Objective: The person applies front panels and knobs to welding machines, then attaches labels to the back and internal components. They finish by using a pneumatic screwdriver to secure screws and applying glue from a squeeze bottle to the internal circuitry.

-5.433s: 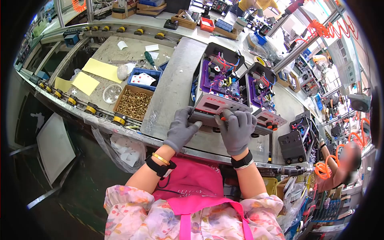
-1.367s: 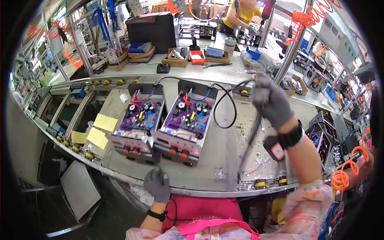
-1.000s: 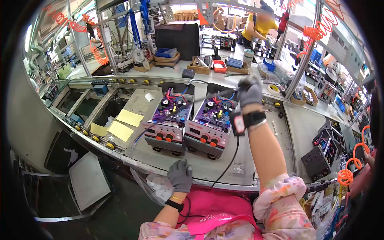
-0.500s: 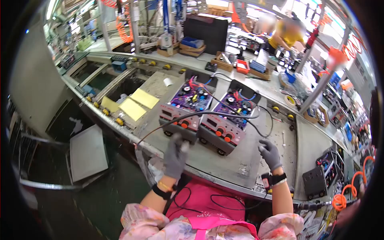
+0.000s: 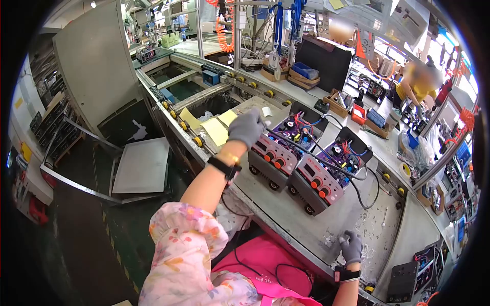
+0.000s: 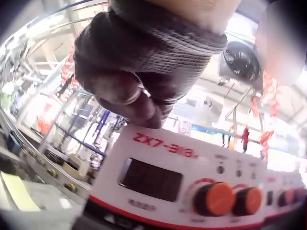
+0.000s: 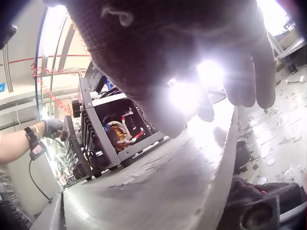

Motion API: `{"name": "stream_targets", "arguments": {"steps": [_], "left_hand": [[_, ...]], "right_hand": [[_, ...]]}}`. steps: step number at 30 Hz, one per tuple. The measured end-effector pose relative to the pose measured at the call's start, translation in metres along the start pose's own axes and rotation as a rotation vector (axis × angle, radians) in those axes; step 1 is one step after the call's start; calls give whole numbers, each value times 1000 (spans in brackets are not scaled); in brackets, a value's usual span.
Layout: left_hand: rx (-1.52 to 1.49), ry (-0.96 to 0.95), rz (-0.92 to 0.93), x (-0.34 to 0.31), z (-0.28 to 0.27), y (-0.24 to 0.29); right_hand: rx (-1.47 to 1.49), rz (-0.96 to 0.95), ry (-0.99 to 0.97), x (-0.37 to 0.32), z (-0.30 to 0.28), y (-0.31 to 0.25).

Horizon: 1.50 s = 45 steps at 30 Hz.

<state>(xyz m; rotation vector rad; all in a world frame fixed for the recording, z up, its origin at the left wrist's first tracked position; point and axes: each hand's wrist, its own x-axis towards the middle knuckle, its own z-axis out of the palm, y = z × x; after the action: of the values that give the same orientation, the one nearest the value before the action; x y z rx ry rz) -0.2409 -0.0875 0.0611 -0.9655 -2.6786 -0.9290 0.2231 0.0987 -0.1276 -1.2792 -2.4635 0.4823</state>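
Observation:
In the head view my gloved left hand [image 5: 246,128] is at the upper left corner of the left machine, its fingers curled. A thick black cable [image 5: 326,164] runs from these fingers across both machines. In the left wrist view the fingertips are right at the top edge of the white front panel [image 6: 158,148], marked ZX7-318, with orange knobs. The right machine [image 5: 319,183] stands beside it, its purple circuit board bare on top. My gloved right hand [image 5: 351,247] is low over the bench at the right, fingers loosely bent and holding nothing.
Yellow paper sheets [image 5: 214,131] lie behind my left hand. Scraps litter the bench [image 5: 377,219] at the right, near a black machine casing [image 5: 403,280]. Boxes and trays, including a red tray [image 5: 359,114], stand on the back shelf. Another person works at the far right.
My right hand swung the cable leftward over the machines, let go and dropped to the bench. My left hand rose from the front edge to the left machine's corner. The head view turned left.

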Motion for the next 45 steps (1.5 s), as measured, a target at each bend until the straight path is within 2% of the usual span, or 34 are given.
{"name": "stream_targets", "arguments": {"steps": [1,3,4,5,6,8,11,14,18,20,21,22,23,24,25,26,27,28,30,31,34,36,37,38,39,40,41,42,43,44,45], "left_hand": [[-74,109,79,-14,13,-11],[-433,237,251,-69,23,-13],[-471,238,281,-100,35,-16],[-417,186,395,-129,49,-26],[-460,134,400,-160,65,-28],[-310,-118,539,-198,120,-51],[-277,269,745,-208,143,-29],[-230,331,703,-214,147,-17],[-238,270,764,-230,165,2],[-277,241,751,-209,150,-23],[-277,216,744,-205,145,-32],[-268,198,738,-205,144,-34],[-244,192,732,-206,142,-31],[-221,186,730,-207,142,-29],[-196,181,732,-207,141,-26],[-197,165,708,-208,141,-22],[-193,153,685,-207,142,-19],[-188,139,663,-206,141,-19],[-189,78,634,-204,142,-20],[-188,66,625,-204,143,-19],[-192,54,617,-206,142,-20],[-207,85,608,-207,147,-21],[-205,67,595,-207,151,-24],[-189,67,593,-208,152,-23],[-172,67,588,-208,151,-22],[-152,66,582,-208,151,-22],[-124,46,574,-209,151,-21],[-115,18,559,-209,150,-21],[-105,-11,543,-209,150,-20],[-94,-35,528,-208,150,-18],[-82,-47,513,-207,149,-17]], "right_hand": [[156,109,-49,0,-3,-6],[192,74,-32,3,-4,-5],[207,58,-26,5,-4,-2],[242,25,-2,7,-2,0],[351,90,-29,9,-1,0],[558,219,-84,14,-4,0],[512,191,-117,13,-13,-13],[528,203,-135,20,-10,-17],[634,162,-223,33,5,-20],[627,108,-261,46,12,-94],[658,159,-338,51,19,-127],[594,55,-336,58,23,-153],[653,-35,-362,66,41,-157],[729,-18,-439,75,41,-183],[765,-138,-514,88,55,-190],[926,-148,-657,98,68,-198],[1271,56,-800,98,71,-217],[1387,100,-962,108,81,-225],[788,-399,-700,113,85,-243],[661,-528,-574,110,83,-245],[452,-423,-429,93,32,-235],[191,-429,-228,98,11,-184],[101,-285,-194,99,1,-149],[13,-144,-159,99,-9,-100],[-225,-248,51,102,0,-11],[-339,-95,12,91,-18,41],[-472,-56,138,79,-22,116],[-566,342,-71,59,-65,95],[-804,278,5,49,-49,225],[-1107,7,-10,23,-46,330],[-1102,109,-8,17,-53,325]]}}
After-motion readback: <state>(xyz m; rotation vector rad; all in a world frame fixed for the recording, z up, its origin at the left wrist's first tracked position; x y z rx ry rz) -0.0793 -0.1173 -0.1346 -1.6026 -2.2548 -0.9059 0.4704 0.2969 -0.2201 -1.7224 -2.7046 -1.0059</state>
